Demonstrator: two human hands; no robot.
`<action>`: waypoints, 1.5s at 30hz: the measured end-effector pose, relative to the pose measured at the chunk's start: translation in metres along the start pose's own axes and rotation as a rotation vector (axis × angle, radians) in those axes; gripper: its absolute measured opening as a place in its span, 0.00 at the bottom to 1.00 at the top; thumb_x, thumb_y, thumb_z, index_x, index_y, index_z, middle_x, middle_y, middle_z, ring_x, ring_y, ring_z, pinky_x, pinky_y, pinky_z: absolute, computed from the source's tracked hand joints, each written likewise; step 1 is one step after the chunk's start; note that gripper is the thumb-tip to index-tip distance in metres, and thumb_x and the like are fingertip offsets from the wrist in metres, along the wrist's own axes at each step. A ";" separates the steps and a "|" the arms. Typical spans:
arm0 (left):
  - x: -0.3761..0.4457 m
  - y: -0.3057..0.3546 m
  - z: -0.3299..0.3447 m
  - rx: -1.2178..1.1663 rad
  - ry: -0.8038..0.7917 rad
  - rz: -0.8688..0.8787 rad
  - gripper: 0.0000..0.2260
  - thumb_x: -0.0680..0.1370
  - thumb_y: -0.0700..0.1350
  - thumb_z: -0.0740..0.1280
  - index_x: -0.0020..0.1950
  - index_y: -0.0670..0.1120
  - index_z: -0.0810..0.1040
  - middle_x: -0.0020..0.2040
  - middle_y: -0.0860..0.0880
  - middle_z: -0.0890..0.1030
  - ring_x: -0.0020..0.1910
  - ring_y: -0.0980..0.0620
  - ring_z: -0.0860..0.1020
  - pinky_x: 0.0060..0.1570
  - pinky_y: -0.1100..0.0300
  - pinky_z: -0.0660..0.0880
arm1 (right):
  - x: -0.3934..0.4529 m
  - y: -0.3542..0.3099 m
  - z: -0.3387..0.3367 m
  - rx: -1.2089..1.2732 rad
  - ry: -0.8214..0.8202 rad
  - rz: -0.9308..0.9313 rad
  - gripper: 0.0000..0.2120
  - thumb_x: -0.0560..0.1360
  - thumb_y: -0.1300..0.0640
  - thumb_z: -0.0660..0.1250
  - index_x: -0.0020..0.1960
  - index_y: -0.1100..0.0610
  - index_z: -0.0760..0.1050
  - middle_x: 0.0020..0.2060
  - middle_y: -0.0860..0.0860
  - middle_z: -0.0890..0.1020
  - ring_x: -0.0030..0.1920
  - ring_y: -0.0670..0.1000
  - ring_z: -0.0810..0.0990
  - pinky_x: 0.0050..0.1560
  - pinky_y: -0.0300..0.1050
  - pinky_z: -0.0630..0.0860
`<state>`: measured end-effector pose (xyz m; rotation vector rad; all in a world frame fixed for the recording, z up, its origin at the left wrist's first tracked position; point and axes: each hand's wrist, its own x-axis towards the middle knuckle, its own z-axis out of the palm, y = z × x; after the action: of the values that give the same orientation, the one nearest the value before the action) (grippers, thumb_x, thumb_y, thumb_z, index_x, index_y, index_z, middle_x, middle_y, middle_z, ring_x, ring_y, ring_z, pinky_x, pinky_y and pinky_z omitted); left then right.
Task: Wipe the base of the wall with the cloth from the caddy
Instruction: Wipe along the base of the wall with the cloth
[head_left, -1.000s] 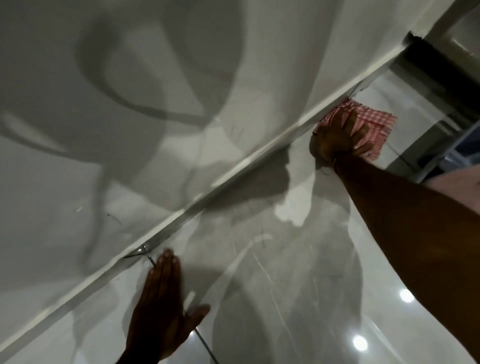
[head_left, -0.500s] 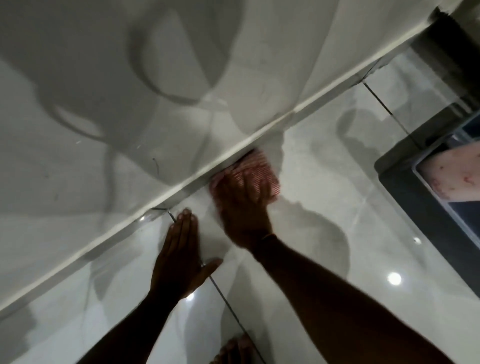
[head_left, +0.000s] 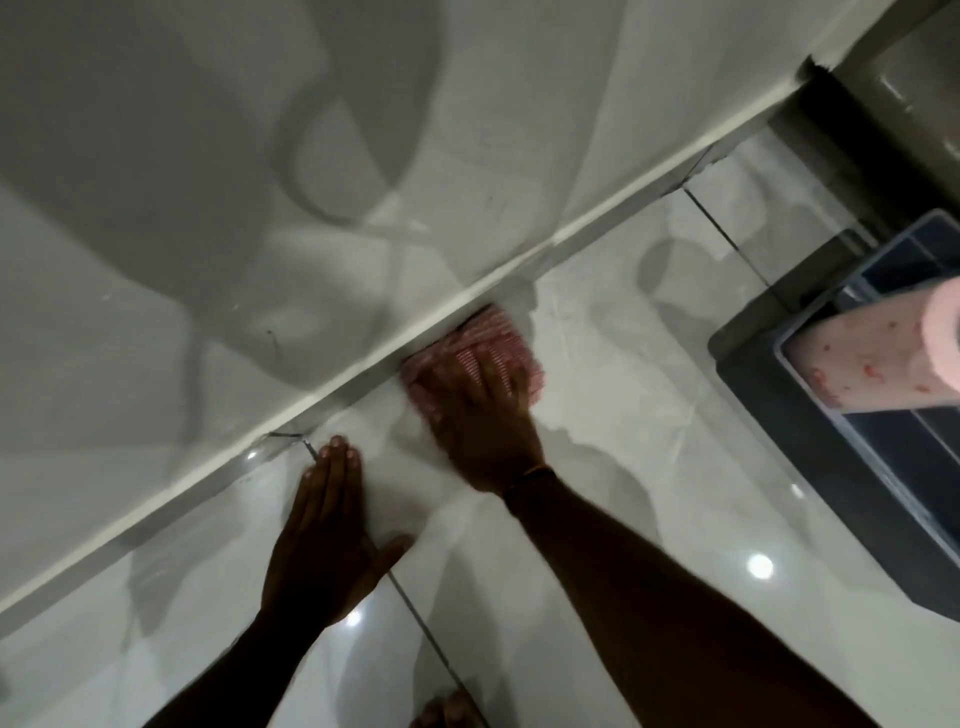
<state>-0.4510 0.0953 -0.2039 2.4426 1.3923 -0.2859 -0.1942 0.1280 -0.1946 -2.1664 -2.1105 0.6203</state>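
Observation:
A red-and-white checked cloth (head_left: 485, 343) lies bunched on the glossy floor, pushed against the white base of the wall (head_left: 358, 371), which runs diagonally from lower left to upper right. My right hand (head_left: 480, 421) presses flat on the cloth, blurred by motion, its fingers covering the near half. My left hand (head_left: 324, 525) rests flat on the floor tiles with fingers together and thumb out, just left of the right hand and holding nothing.
A dark caddy (head_left: 852, 441) with a clear rim stands on the floor at the right, with a pink speckled item (head_left: 872, 358) in it. A dark door frame (head_left: 841, 130) rises at the upper right. My toes (head_left: 449, 714) show at the bottom edge.
My right hand has slid the cloth along the wall base from far right toward the left hand, then slightly back to the right. The left hand stays planted on the floor.

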 end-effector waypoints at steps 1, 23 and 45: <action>0.000 -0.001 0.000 0.005 0.000 -0.001 0.52 0.77 0.77 0.52 0.85 0.39 0.46 0.87 0.39 0.46 0.86 0.39 0.50 0.84 0.46 0.51 | 0.007 0.020 -0.007 0.013 0.045 0.083 0.24 0.83 0.45 0.59 0.78 0.44 0.66 0.77 0.51 0.69 0.78 0.68 0.62 0.72 0.77 0.55; 0.004 0.005 -0.005 0.052 0.017 0.005 0.54 0.74 0.73 0.59 0.82 0.32 0.52 0.84 0.34 0.53 0.83 0.35 0.56 0.82 0.45 0.53 | 0.061 0.157 -0.058 0.012 0.120 0.484 0.38 0.76 0.32 0.48 0.82 0.48 0.54 0.83 0.54 0.54 0.81 0.69 0.47 0.74 0.74 0.41; -0.072 0.076 -0.110 0.060 -0.035 0.102 0.47 0.80 0.72 0.51 0.84 0.37 0.46 0.86 0.38 0.49 0.85 0.40 0.51 0.83 0.50 0.48 | -0.131 -0.054 -0.110 0.632 0.160 0.034 0.28 0.74 0.76 0.56 0.68 0.61 0.79 0.70 0.56 0.78 0.74 0.50 0.71 0.78 0.32 0.56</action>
<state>-0.4200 0.0413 -0.0651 2.5346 1.2567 -0.3496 -0.2088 0.0301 -0.0443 -1.8197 -1.5203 0.9255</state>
